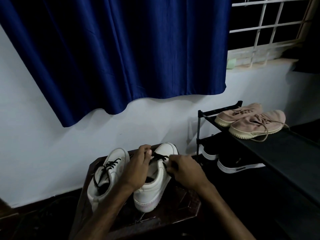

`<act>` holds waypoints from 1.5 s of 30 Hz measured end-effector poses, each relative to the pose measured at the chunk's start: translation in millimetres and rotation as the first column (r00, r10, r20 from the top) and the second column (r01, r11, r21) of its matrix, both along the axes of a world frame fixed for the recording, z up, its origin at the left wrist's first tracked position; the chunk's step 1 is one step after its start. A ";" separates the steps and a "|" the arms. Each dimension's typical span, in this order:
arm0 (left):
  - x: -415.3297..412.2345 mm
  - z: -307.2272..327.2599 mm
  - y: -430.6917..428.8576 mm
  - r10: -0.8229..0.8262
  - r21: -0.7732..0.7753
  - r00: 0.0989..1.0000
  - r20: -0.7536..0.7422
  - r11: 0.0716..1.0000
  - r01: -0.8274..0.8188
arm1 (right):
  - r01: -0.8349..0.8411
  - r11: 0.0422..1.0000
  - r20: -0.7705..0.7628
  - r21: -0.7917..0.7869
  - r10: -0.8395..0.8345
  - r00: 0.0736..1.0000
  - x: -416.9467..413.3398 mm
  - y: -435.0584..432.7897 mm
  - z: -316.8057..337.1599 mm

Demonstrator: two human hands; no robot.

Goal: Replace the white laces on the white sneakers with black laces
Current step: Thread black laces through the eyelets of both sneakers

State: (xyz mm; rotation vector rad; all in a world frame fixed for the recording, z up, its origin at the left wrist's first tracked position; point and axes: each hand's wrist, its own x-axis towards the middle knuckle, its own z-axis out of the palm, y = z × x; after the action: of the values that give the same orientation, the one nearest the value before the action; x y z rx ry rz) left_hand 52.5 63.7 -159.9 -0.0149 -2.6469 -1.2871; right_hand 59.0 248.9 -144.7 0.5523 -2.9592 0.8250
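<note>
- Two grips work on one shoe: the left grip (pixel 138 168) lies over the tongue of the right sneaker (pixel 152 187), fingers curled, thumb and fingertips pinching the black lace (pixel 160 156) near the toe end.
- One right grip (pixel 185 168) presses against that sneaker's right side, fingers curled tight on a dark strand of the same lace at the eyelet edge.
- Two white sneakers in all: the left sneaker (pixel 105 179) stands just left of the right sneaker, toe pointing away, with a second black lace (pixel 108 166) crossed through its eyelets.
- One dark wooden surface (pixel 173 210) carries both.
- One black shoe rack (pixel 277 153) stands to the right of the right sneaker, with two pinkish shoes (pixel 258 125) on its top shelf and two black shoes (pixel 239 166) with white soles below.
- One blue curtain (pixel 121 58) hangs above and behind the right sneaker; a window grille (pixel 270 28) shows at upper right.
- Most of the right sneaker's eyelets are covered by the left grip, so how far it is laced cannot be told; the dim light swallows the surface's near edge.
</note>
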 end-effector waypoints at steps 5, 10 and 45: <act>-0.8 -2.1 -2.8 -0.078 0.055 0.996 0.052 0.996 0.075 | 0.002 0.988 0.121 0.156 -0.021 0.992 8.1 23.4 -3.4; 2.2 1.3 -1.5 -0.146 0.081 0.984 0.101 0.987 0.138 | -0.012 0.998 0.021 0.055 0.011 1.000 -3.3 0.5 9.9; 0.5 6.7 4.4 -0.152 -0.408 0.988 -0.002 0.902 0.138 | 0.045 0.997 0.022 -0.057 -0.043 0.999 -2.8 -6.2 -7.2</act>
State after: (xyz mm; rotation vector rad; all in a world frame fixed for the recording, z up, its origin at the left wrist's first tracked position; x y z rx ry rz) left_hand 53.0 68.1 -153.2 -0.2973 -2.8773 -0.7347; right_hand 56.2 242.7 -151.9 0.4769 -2.9434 0.9143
